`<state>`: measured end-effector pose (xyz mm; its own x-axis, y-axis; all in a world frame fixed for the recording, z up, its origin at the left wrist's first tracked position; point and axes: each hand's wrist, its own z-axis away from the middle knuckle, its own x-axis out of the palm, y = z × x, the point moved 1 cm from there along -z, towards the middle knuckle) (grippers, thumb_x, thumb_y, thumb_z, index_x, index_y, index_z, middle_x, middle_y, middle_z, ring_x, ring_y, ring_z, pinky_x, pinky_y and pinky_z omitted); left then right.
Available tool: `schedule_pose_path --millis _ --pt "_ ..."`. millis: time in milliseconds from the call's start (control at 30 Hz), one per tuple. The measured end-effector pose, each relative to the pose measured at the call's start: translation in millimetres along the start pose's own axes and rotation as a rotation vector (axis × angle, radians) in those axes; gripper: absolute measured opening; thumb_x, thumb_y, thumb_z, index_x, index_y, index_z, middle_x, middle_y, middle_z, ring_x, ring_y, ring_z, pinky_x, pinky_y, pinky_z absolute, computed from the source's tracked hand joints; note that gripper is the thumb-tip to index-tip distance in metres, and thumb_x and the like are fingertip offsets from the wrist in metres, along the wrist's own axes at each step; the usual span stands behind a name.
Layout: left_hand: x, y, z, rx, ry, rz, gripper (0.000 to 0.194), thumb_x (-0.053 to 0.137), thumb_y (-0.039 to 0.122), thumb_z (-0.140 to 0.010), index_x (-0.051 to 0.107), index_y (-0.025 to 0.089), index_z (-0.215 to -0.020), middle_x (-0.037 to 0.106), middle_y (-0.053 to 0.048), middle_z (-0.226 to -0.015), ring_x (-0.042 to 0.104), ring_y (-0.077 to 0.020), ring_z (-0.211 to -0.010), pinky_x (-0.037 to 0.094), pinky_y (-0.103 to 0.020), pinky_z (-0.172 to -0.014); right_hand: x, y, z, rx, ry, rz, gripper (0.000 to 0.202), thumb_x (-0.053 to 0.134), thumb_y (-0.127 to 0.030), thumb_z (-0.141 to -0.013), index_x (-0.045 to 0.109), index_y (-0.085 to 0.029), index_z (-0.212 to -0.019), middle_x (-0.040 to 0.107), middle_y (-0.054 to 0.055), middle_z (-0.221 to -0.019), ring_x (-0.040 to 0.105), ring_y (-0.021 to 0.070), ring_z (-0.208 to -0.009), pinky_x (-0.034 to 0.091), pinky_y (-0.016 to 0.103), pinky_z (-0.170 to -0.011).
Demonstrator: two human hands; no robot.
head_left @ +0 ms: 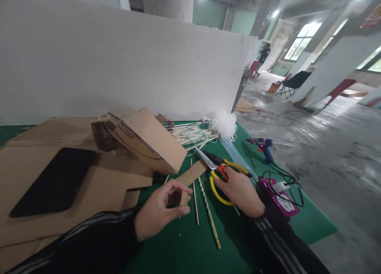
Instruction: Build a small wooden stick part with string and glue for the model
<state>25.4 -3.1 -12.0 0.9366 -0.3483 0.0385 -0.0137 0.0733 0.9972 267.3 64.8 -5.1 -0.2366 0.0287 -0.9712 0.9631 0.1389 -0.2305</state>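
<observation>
My left hand (159,208) pinches a small piece of cardboard (184,198) between thumb and fingers, over the green table (175,246). On the right, my right hand (242,192) is closed round the yellow and red handles of a pair of scissors (210,163), whose blades point away to the upper left. Pliers (238,167) with yellow grips lie just beyond that hand. Between the hands are a cardboard strip (193,173), a thin wooden stick (195,204) and a long twist drill bit (207,206).
A cardboard construction (154,137) and flat cardboard sheets (119,179) with a black tablet-like slab (56,182) fill the left. Wooden sticks (190,133) and tangled white string (224,126) lie behind. A blue glue gun (264,147) and a purple power strip (279,198) are right.
</observation>
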Motion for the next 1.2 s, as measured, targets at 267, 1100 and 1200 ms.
schedule_pose_path --millis 267,1100,1200 --pt "1.6 5 -1 -0.051 0.037 0.043 0.038 0.065 0.037 -0.085 0.055 0.018 -0.116 0.061 -0.011 -0.116 0.065 -0.0218 -0.096 0.051 -0.030 -0.078 2 1 3 -0.048 0.010 -0.026 0.028 0.058 -0.041 -0.087 0.056 -0.017 -0.100 0.069 0.009 -0.086 0.067 0.0283 -0.083 0.040 0.030 -0.064" --pt "-5.8 -1 2 0.147 0.357 -0.014 0.027 0.052 0.041 -0.093 0.043 0.021 -0.109 0.070 -0.010 -0.111 0.066 -0.0218 -0.100 0.049 -0.036 -0.087 14 -111 38 -0.767 -0.256 -0.076 0.022 0.052 -0.028 -0.085 0.059 -0.014 -0.100 0.069 0.009 -0.092 0.066 0.0212 -0.072 0.044 0.028 -0.056" --pt "-8.1 0 2 0.144 0.377 -0.026 0.030 0.052 0.041 -0.093 0.044 0.021 -0.113 0.069 -0.010 -0.112 0.066 -0.0218 -0.100 0.049 -0.035 -0.087 -1 -95 30 -0.775 -0.462 -0.218 0.018 0.060 -0.032 -0.080 0.063 -0.016 -0.088 0.068 0.003 -0.076 0.062 0.0158 -0.064 0.041 0.023 -0.054"
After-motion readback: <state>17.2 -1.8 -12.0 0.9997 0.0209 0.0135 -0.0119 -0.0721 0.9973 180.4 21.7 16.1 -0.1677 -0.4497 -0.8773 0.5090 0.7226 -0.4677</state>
